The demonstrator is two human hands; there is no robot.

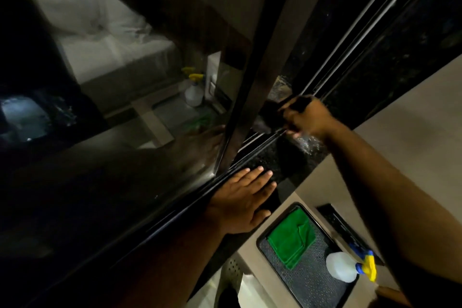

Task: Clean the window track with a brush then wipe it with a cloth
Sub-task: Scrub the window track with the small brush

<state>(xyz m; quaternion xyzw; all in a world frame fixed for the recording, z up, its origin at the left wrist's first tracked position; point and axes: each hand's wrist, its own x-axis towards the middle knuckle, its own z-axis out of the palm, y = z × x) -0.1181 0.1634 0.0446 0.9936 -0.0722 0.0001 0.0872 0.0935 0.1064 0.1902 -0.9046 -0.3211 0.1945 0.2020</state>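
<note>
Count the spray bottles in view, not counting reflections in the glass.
1. The spray bottle, white with a blue and yellow trigger, lies on the dark tray at lower right, apart from the green cloth. The bottles seen in the window glass look like reflections.

The dark object held in the right hand (308,117) is blurred by motion, so its shape cannot be told. The black textured tray (310,282) is cut off by the bottom edge. The white spray bottle (341,266) is partly hidden behind the right forearm.
</note>
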